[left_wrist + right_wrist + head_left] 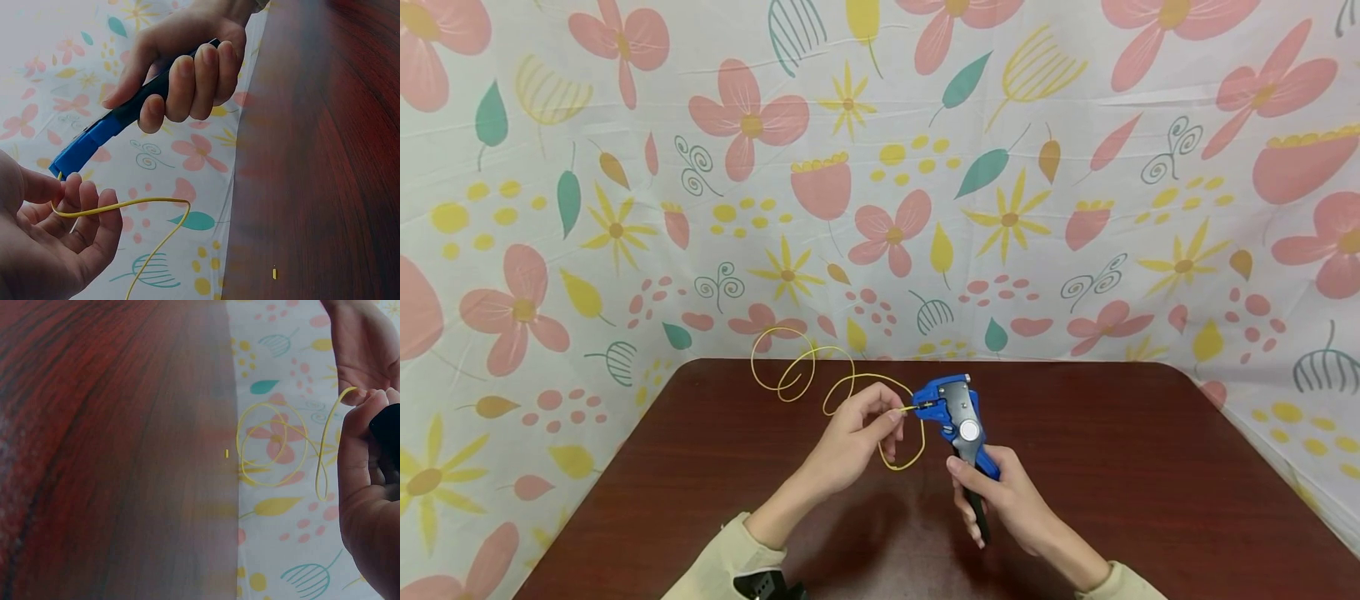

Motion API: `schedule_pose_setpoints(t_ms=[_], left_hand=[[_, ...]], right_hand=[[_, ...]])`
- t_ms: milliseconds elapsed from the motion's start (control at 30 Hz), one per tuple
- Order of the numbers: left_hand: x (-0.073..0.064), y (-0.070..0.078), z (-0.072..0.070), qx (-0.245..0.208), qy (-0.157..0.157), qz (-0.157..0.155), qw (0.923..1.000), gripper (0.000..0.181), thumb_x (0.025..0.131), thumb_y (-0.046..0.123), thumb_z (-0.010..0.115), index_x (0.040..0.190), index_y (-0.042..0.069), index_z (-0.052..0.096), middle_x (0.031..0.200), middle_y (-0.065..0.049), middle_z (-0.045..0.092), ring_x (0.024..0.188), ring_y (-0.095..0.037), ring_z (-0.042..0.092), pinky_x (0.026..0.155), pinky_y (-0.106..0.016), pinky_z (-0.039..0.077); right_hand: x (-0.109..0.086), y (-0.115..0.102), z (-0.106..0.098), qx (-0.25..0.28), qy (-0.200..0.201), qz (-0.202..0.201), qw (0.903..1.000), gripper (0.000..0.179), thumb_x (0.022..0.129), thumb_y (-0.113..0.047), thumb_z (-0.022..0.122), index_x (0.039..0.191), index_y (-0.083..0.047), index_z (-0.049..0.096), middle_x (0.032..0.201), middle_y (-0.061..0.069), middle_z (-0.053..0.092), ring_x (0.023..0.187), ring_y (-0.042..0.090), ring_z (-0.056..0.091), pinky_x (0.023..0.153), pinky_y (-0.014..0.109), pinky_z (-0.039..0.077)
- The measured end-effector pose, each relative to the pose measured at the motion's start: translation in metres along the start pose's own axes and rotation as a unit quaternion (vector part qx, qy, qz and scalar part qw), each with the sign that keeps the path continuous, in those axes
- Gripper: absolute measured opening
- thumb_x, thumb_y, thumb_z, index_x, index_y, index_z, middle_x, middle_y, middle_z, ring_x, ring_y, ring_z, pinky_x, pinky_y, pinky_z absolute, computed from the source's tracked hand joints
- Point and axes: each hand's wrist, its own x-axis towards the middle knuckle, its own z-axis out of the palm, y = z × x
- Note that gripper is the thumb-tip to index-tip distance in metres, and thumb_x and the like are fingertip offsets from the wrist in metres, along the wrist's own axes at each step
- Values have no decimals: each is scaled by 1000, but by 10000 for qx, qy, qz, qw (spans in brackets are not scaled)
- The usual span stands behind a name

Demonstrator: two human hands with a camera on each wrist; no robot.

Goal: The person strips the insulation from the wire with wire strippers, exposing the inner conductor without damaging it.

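My left hand (848, 437) pinches a thin yellow wire (886, 380) between thumb and forefinger, close to its end. That end sits in the jaws of blue and grey wire strippers (957, 408), held above the table. My right hand (1011, 500) grips the strippers by their handles, fingers wrapped round the black one in the left wrist view (187, 81). From the left hand the wire hangs in a loop and trails off in loose coils. In the right wrist view, the right hand (369, 512) hides most of the strippers; only part of a dark handle (387, 431) shows.
A dark reddish-brown wooden table (700, 500) lies beneath both hands. On it is a tiny yellow piece (274, 273), also visible in the right wrist view (227, 453). A flower-printed cloth (880, 167) hangs behind the table and along its sides.
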Motion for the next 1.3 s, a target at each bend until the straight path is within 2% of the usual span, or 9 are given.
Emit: schedule_pose_setpoints(t_ms=[300, 633, 833, 933, 1000, 1167, 1300], left_hand=[[0, 0, -1, 96, -52, -31, 9999, 10, 109, 7, 53, 103, 2, 59, 87, -28, 60, 62, -25, 62, 64, -32, 58], [0, 3, 0, 216, 70, -146, 9996, 10, 109, 7, 54, 102, 3, 60, 82, -21, 60, 62, -28, 63, 64, -34, 58], [-1, 4, 0, 305, 149, -228, 9992, 13, 109, 8, 54, 98, 5, 59, 75, -14, 59, 63, -30, 64, 70, -35, 58], [-1, 4, 0, 359, 198, -266, 9988, 12, 109, 8, 55, 97, 5, 59, 72, -13, 59, 63, -34, 65, 74, -35, 57], [-1, 4, -1, 407, 230, -285, 9985, 12, 108, 8, 55, 97, 6, 59, 72, -13, 60, 64, -39, 66, 73, -33, 55], [-1, 3, -2, 442, 287, -332, 9981, 12, 108, 7, 55, 96, 6, 58, 72, -12, 60, 65, -43, 67, 63, -28, 50], [-1, 1, -5, 412, 413, -335, 9977, 11, 107, 4, 55, 97, 4, 58, 73, -14, 59, 63, -36, 67, 61, -30, 54]], right_hand=[[0, -2, 0, -289, 216, 53, 9993, 36, 113, -11, 45, 85, 11, 53, 60, 30, 47, 39, 28, 56, 36, 51, 52], [-1, -1, -2, -460, 332, -87, 9984, 36, 113, -9, 45, 89, 17, 51, 60, 28, 51, 40, 32, 57, 37, 51, 52], [-2, -2, -2, -566, 502, -18, 9971, 33, 113, -10, 47, 88, 11, 54, 61, 27, 52, 41, 32, 58, 38, 51, 52], [-2, -3, -2, -629, 539, -20, 9966, 33, 113, -10, 48, 88, 10, 55, 61, 27, 53, 41, 33, 57, 38, 51, 52], [-2, -3, -2, -661, 560, -29, 9962, 32, 113, -10, 48, 88, 10, 55, 61, 27, 53, 41, 33, 57, 38, 51, 52], [-3, -4, -1, -480, 625, 127, 9968, 35, 113, -13, 48, 90, 13, 52, 61, 25, 52, 41, 26, 59, 38, 50, 52], [-4, -5, -2, -18, 628, 241, 9977, 39, 114, -15, 46, 90, 15, 48, 59, 13, 55, 44, 17, 59, 38, 49, 53]])
